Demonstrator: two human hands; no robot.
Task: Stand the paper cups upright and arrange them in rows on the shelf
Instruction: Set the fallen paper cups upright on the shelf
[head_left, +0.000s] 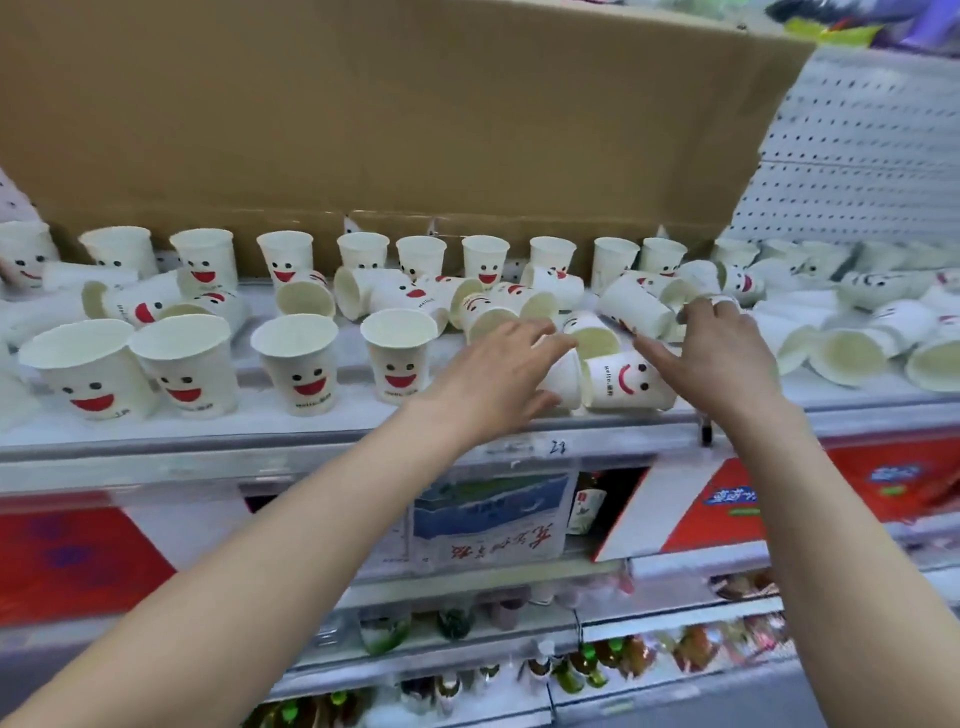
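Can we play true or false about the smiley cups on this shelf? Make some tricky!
1. Four front cups stand upright at the left. True.
2. Every cup on the shelf is standing. False: many lie on their sides, like the lying cup.
3. Cardboard stands behind the cups. True.
4. The cups show blue stars. False: they show black eyes and red smiles.
5. The left hand holds a bottle. False: it grips a tipped cup.
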